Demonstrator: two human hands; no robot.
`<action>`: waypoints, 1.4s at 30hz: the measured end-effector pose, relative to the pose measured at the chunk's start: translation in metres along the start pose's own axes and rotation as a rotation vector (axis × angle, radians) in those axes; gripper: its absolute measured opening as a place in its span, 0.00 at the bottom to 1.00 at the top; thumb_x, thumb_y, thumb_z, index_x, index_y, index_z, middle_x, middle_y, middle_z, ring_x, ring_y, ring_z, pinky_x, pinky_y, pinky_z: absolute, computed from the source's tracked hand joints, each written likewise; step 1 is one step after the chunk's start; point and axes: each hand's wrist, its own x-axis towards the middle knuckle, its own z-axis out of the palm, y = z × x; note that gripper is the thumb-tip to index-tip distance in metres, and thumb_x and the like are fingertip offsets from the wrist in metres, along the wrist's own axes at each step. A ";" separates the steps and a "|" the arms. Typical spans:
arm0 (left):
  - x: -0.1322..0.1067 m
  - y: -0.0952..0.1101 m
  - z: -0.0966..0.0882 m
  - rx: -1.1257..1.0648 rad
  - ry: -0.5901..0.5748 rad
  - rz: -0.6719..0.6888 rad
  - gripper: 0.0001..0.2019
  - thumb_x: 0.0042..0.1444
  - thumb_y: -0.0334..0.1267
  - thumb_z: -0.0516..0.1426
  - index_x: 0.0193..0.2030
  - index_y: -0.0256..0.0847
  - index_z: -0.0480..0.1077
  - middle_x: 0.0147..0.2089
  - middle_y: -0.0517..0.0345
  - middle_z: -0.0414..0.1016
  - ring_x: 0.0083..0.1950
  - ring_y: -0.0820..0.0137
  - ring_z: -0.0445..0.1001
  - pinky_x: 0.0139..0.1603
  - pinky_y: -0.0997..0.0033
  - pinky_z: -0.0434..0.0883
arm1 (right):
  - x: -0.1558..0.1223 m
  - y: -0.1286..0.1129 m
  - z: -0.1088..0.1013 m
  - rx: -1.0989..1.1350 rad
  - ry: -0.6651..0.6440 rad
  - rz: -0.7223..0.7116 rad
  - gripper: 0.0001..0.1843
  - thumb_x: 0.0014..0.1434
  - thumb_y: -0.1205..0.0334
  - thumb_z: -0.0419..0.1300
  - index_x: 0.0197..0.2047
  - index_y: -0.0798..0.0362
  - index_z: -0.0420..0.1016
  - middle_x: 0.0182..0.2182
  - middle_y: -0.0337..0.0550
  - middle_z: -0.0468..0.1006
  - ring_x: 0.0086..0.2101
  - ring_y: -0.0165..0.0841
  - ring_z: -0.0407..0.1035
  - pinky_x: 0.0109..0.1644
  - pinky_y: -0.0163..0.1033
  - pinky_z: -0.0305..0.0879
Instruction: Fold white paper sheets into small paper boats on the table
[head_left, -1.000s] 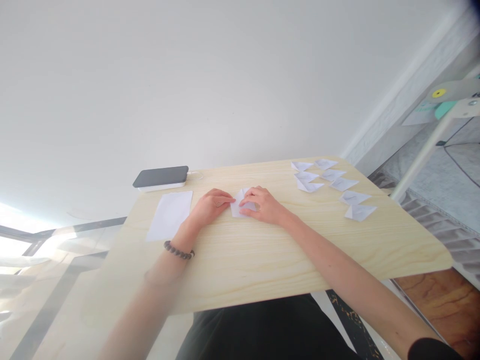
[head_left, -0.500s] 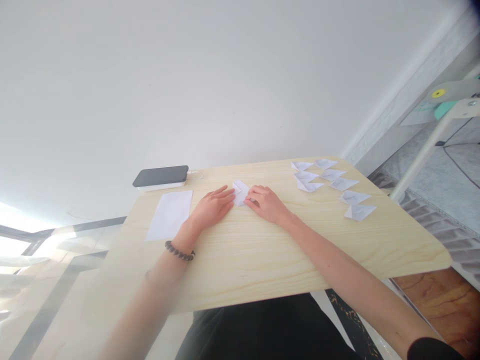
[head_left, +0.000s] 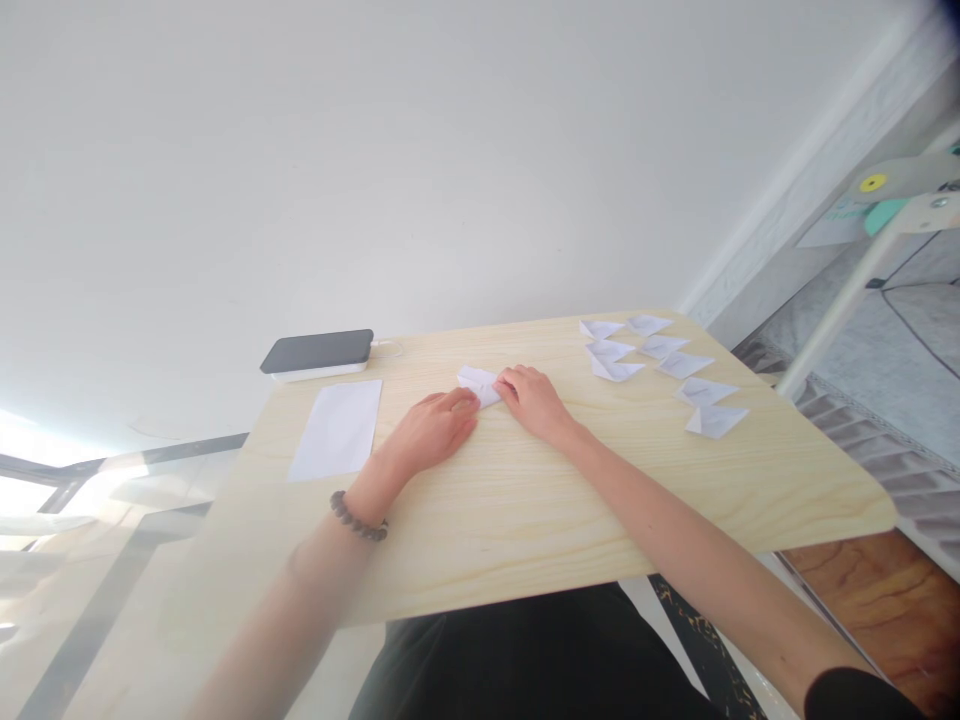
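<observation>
A small folded piece of white paper (head_left: pixel 481 383) lies near the middle of the table, between my two hands. My left hand (head_left: pixel 439 428), a dark beaded bracelet on its wrist, is closed at the paper's lower left edge, fingertips curled against it. My right hand (head_left: pixel 531 400) pinches the paper's right side between thumb and fingers. Part of the paper is hidden under the fingertips of both hands.
A flat white stack of paper (head_left: pixel 336 430) lies at the left. Behind it sits a dark-topped phone-like device (head_left: pixel 319 350) with a white cable. Several folded paper pieces (head_left: pixel 683 364) stand in rows at the table's (head_left: pixel 525 530) right. A white wall rises behind.
My left hand has gone from flat, outstretched fingers beside the paper to curled fingers gripping its lower edge. The paper has turned and looks narrower. The right hand stays at its right side.
</observation>
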 end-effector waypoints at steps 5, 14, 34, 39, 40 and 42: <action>0.000 0.004 -0.002 0.016 -0.008 -0.020 0.15 0.59 0.36 0.45 0.50 0.40 0.64 0.52 0.49 0.67 0.50 0.63 0.68 0.50 0.62 0.66 | 0.001 -0.002 0.002 -0.111 -0.020 0.052 0.12 0.61 0.59 0.45 0.34 0.53 0.67 0.33 0.44 0.72 0.37 0.34 0.62 0.40 0.38 0.52; 0.001 0.007 -0.003 0.062 -0.015 -0.030 0.18 0.59 0.35 0.45 0.56 0.46 0.60 0.50 0.52 0.67 0.46 0.65 0.70 0.47 0.61 0.67 | 0.002 0.000 0.004 -0.095 -0.004 0.049 0.11 0.60 0.60 0.47 0.32 0.54 0.67 0.33 0.44 0.72 0.35 0.33 0.62 0.41 0.37 0.54; 0.003 0.007 0.000 0.118 0.003 0.002 0.16 0.58 0.34 0.46 0.53 0.44 0.64 0.48 0.52 0.67 0.45 0.66 0.68 0.46 0.63 0.67 | 0.003 0.001 0.007 -0.102 0.008 0.046 0.07 0.58 0.62 0.49 0.31 0.54 0.65 0.31 0.44 0.71 0.35 0.34 0.62 0.41 0.38 0.56; 0.004 0.008 0.000 0.148 0.001 0.010 0.16 0.58 0.34 0.46 0.53 0.44 0.64 0.47 0.51 0.67 0.45 0.66 0.68 0.45 0.63 0.67 | 0.003 0.000 0.007 -0.116 0.000 0.046 0.07 0.58 0.63 0.48 0.32 0.54 0.65 0.32 0.44 0.70 0.35 0.34 0.62 0.41 0.38 0.55; 0.004 0.008 0.000 0.156 -0.004 0.011 0.16 0.59 0.34 0.46 0.53 0.44 0.64 0.47 0.51 0.67 0.45 0.66 0.68 0.44 0.63 0.67 | 0.003 0.000 0.007 -0.120 -0.002 0.047 0.07 0.58 0.63 0.48 0.32 0.54 0.65 0.32 0.44 0.70 0.35 0.34 0.62 0.41 0.38 0.55; 0.004 0.009 -0.001 0.173 -0.011 0.012 0.17 0.59 0.34 0.45 0.53 0.43 0.63 0.47 0.51 0.67 0.44 0.66 0.68 0.44 0.63 0.67 | 0.003 0.000 0.008 -0.128 -0.004 0.050 0.07 0.58 0.63 0.48 0.32 0.54 0.65 0.32 0.44 0.70 0.35 0.34 0.62 0.40 0.38 0.55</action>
